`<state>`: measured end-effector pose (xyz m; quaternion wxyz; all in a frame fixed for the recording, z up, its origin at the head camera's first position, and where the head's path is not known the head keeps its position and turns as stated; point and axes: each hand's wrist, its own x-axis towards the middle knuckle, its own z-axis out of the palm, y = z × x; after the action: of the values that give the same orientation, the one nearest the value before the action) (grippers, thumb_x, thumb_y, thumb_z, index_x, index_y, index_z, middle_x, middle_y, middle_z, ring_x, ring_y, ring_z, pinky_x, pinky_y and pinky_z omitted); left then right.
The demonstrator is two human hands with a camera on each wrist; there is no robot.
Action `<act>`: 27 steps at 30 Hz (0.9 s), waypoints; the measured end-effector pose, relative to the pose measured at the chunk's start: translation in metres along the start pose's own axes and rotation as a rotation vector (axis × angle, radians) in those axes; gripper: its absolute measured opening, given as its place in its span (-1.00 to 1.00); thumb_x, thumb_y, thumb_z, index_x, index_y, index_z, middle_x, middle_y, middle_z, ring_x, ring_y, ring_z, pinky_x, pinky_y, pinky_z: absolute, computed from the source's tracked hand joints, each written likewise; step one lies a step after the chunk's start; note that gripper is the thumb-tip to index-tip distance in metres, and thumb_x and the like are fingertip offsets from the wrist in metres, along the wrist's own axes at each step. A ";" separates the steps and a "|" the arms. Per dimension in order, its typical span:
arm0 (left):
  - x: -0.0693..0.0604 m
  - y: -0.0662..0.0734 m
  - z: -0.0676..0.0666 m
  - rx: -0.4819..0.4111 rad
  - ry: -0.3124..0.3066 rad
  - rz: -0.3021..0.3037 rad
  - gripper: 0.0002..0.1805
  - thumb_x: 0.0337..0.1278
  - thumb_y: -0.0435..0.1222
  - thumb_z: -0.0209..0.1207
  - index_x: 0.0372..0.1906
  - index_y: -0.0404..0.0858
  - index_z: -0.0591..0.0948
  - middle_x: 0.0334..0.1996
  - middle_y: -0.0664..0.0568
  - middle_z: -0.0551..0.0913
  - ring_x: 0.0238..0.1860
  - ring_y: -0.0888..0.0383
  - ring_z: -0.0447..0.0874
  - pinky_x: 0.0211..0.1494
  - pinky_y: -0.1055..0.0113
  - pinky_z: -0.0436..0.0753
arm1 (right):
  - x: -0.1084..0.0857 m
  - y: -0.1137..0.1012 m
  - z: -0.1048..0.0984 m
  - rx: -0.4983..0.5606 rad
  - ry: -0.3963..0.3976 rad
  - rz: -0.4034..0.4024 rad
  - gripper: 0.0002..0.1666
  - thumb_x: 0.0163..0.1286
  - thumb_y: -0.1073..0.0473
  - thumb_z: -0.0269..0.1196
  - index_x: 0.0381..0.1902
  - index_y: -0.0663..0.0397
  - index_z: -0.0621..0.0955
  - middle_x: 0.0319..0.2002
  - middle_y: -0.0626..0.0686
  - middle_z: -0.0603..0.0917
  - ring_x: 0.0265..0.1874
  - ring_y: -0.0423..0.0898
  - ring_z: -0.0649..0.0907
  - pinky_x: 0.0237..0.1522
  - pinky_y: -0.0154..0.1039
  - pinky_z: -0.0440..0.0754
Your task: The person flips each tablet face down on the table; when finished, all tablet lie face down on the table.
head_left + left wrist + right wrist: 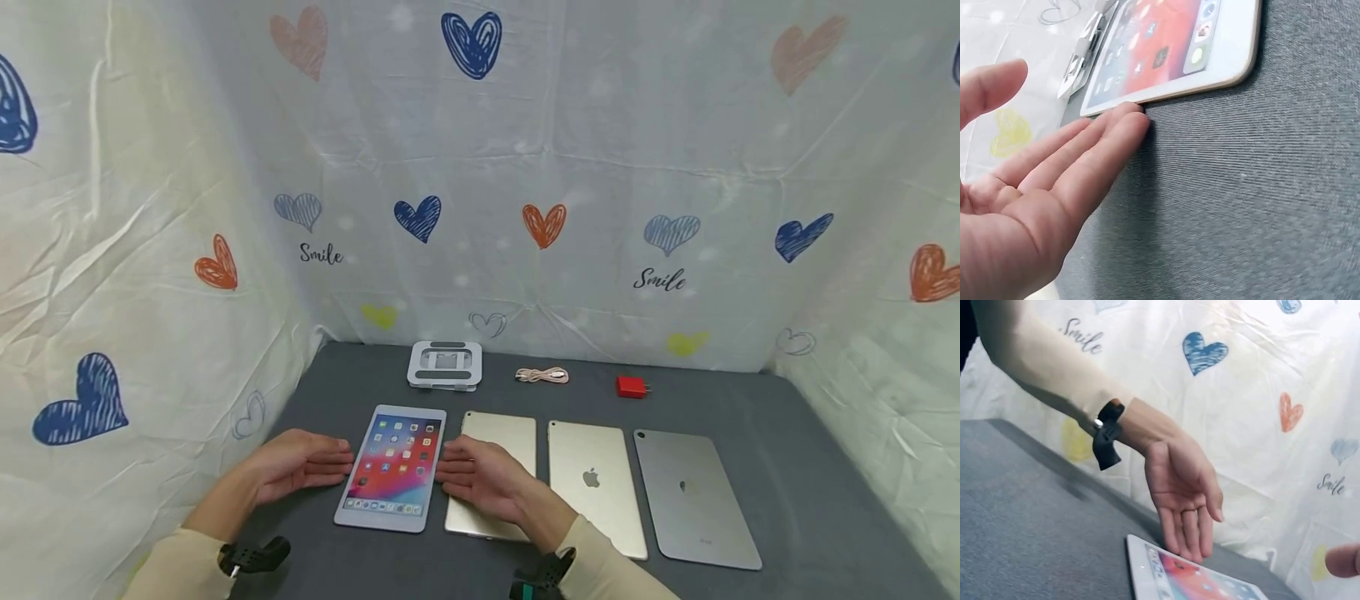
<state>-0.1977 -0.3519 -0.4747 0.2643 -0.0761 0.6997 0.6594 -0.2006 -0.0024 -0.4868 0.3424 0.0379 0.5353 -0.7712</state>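
A white tablet (392, 468) lies face up on the grey table, its screen lit with app icons. My left hand (303, 464) is at its left edge, palm turned inward and fingers straight. In the left wrist view, the fingertips (1133, 114) of that hand meet or nearly meet the tablet's edge. On the other side, my right hand (483, 477) has its extended fingers close to the tablet's right edge; whether they touch it I cannot tell. Beneath the right hand lies a gold tablet (506, 429), back up and partly covered by it.
Right of these lie another gold tablet (596, 483) and a grey tablet (693, 496), both back up. Along the back are a folded white stand (446, 380), a coiled cable (542, 376) and a red charger plug (632, 387). Heart-printed cloth (480, 275) encloses the table (787, 475).
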 end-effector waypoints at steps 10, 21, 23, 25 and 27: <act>0.007 -0.010 0.007 -0.027 0.007 -0.003 -0.41 0.61 -0.24 0.27 0.38 -0.67 0.52 0.13 -0.25 0.81 0.07 0.00 0.88 0.25 0.06 0.84 | -0.002 -0.003 0.003 0.030 0.092 -0.032 -0.30 0.51 0.02 0.18 0.38 0.45 0.41 0.27 0.38 0.59 0.31 0.21 0.64 0.62 0.16 0.49; 0.018 -0.003 0.051 0.002 -0.113 0.025 -0.38 0.60 -0.21 0.29 0.41 -0.65 0.50 0.22 -0.28 0.78 0.16 -0.01 0.85 0.37 0.02 0.78 | -0.030 -0.018 -0.006 0.042 0.011 -0.072 -0.16 0.59 -0.04 0.04 0.55 0.51 0.26 0.43 0.42 0.44 0.41 0.23 0.53 0.68 0.16 0.40; 0.021 -0.002 0.058 0.009 -0.159 0.027 -0.36 0.61 -0.18 0.29 0.42 -0.64 0.50 0.24 -0.29 0.77 0.19 -0.03 0.84 0.40 0.00 0.76 | -0.038 -0.023 -0.007 0.013 0.017 -0.087 -0.14 0.60 -0.05 0.03 0.57 0.53 0.25 0.46 0.43 0.41 0.43 0.24 0.51 0.68 0.15 0.39; 0.022 0.000 0.064 0.017 -0.189 0.028 -0.36 0.61 -0.16 0.29 0.42 -0.63 0.51 0.23 -0.29 0.77 0.20 -0.04 0.83 0.39 -0.01 0.77 | -0.047 -0.027 -0.006 -0.019 0.010 -0.096 -0.13 0.61 -0.05 0.02 0.58 0.54 0.25 0.50 0.44 0.39 0.45 0.26 0.51 0.68 0.14 0.40; 0.021 0.007 0.070 0.029 -0.206 0.043 -0.36 0.63 -0.16 0.27 0.42 -0.64 0.50 0.24 -0.32 0.77 0.20 -0.06 0.84 0.39 -0.02 0.77 | -0.053 -0.030 -0.003 -0.047 -0.007 -0.102 -0.14 0.61 -0.05 0.02 0.58 0.54 0.25 0.52 0.44 0.39 0.44 0.25 0.52 0.65 0.13 0.44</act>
<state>-0.2004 -0.2790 -0.4780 0.3220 0.0109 0.6796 0.6590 -0.1780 0.0315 -0.4414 0.3052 -0.0002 0.5532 -0.7752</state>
